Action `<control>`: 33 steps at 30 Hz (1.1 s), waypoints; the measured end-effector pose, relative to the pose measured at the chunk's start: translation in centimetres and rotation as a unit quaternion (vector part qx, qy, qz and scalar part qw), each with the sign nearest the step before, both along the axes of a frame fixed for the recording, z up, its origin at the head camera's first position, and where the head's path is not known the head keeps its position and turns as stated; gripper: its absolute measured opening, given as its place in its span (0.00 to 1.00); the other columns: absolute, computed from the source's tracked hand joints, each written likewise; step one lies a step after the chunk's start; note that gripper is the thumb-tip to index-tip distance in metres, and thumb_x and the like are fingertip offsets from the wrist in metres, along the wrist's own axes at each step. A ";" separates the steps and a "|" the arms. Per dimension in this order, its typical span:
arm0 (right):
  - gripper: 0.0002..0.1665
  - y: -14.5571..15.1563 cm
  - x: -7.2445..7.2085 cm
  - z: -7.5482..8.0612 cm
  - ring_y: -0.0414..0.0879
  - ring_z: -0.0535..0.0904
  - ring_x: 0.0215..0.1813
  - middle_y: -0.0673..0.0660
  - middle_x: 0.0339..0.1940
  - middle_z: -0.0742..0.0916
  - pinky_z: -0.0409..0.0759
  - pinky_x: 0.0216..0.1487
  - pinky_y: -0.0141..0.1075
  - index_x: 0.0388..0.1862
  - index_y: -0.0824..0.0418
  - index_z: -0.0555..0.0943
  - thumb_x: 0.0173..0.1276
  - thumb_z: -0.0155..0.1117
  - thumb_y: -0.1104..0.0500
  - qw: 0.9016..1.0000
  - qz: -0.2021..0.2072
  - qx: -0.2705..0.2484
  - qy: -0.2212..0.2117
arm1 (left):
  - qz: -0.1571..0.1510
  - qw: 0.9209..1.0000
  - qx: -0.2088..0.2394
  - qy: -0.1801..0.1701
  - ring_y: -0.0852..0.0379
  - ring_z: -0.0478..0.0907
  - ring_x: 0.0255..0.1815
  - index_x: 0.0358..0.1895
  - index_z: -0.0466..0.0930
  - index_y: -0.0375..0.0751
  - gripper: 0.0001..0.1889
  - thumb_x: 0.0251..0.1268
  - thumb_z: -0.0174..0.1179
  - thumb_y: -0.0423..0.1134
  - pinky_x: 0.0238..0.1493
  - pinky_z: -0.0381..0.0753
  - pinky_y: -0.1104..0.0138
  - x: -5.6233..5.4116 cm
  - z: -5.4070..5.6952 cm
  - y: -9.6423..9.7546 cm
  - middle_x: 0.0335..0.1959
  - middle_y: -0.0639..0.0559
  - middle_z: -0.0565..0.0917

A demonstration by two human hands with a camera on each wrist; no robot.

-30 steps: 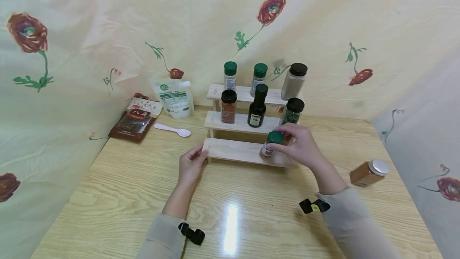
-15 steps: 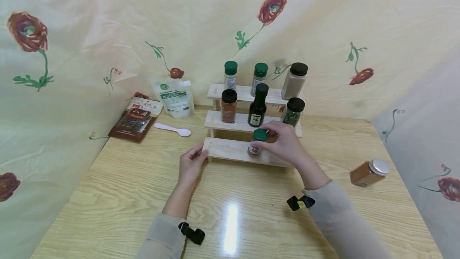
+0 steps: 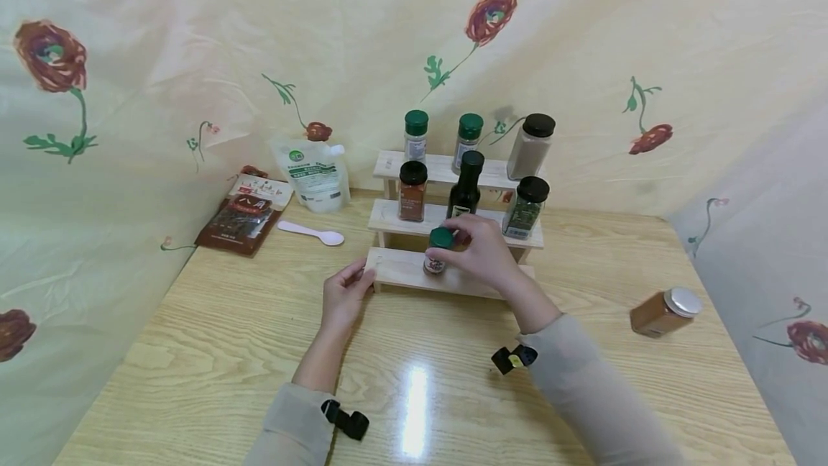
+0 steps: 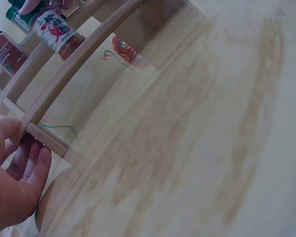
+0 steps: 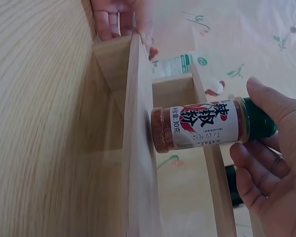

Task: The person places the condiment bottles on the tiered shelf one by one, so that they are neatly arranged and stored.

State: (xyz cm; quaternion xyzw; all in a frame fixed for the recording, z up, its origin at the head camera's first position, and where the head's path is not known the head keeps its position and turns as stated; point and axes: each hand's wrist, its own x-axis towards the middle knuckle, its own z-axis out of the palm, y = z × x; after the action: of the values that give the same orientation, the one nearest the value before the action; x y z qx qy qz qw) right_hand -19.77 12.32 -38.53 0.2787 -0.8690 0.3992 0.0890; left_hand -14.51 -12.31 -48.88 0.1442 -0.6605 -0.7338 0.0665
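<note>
A three-step wooden spice rack stands on the table by the wall. My left hand grips the left end of its lowest shelf, thumb above and fingers underneath. With my right hand I pinch the green cap of a small chili powder jar, upright at the lowest shelf, left of its middle. In the right wrist view the jar's base is against or just over the board. Behind it, the middle shelf bears a black-capped red spice jar, a dark sauce bottle and a herb jar.
Two green-capped jars and a tall black-capped jar stand on the top shelf. Left of the rack are a white spout pouch, a brown packet and a pink spoon. A silver-lidded jar lies tilted at right.
My right hand has moved left along the lowest shelf with the chili powder jar, from near its right end to left of the middle. The left hand has stayed in place.
</note>
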 end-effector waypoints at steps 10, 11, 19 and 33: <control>0.24 -1.4 -0.1 -0.4 0.45 0.82 0.34 0.55 0.38 0.87 0.85 0.34 0.35 0.46 0.64 0.86 0.55 0.83 0.54 1.000 0.006 -0.012 -0.009 | -0.008 1.000 0.000 -0.004 0.64 0.79 0.38 0.59 0.81 0.28 0.19 0.67 0.67 0.30 0.41 0.87 0.73 0.1 0.0 -0.1 0.40 0.47 0.82; 0.24 -1.4 -0.1 -0.5 0.45 0.82 0.34 0.55 0.38 0.87 0.85 0.34 0.35 0.46 0.64 0.86 0.54 0.84 0.54 1.000 0.005 -0.014 -0.009 | -0.010 1.000 0.001 -0.003 0.64 0.79 0.38 0.59 0.81 0.27 0.19 0.68 0.66 0.31 0.42 0.87 0.73 0.1 0.1 -0.1 0.40 0.47 0.82; 0.28 -0.8 0.0 -1.1 0.44 0.83 0.34 0.54 0.35 0.86 0.86 0.36 0.36 0.47 0.65 0.86 0.50 0.86 0.53 1.000 -0.004 -0.005 -0.003 | -0.012 1.000 -0.001 -0.003 0.63 0.79 0.38 0.59 0.81 0.28 0.18 0.68 0.66 0.30 0.43 0.87 0.73 0.1 0.1 0.0 0.40 0.46 0.81; 0.21 3.8 1.9 -2.2 0.44 0.83 0.34 0.59 0.36 0.88 0.87 0.36 0.37 0.46 0.67 0.87 0.55 0.83 0.59 1.000 0.007 -0.007 -0.003 | -0.006 1.000 -0.020 -0.013 0.63 0.79 0.39 0.58 0.82 0.30 0.18 0.67 0.68 0.32 0.40 0.84 0.77 0.2 0.1 -0.1 0.42 0.45 0.82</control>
State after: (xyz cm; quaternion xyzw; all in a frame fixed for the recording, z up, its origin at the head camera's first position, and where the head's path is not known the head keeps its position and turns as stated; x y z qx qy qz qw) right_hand -17.88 16.10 -40.70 0.2830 -0.8642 0.4072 0.0853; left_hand -14.34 -12.41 -48.73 0.1485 -0.6771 -0.7186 0.0564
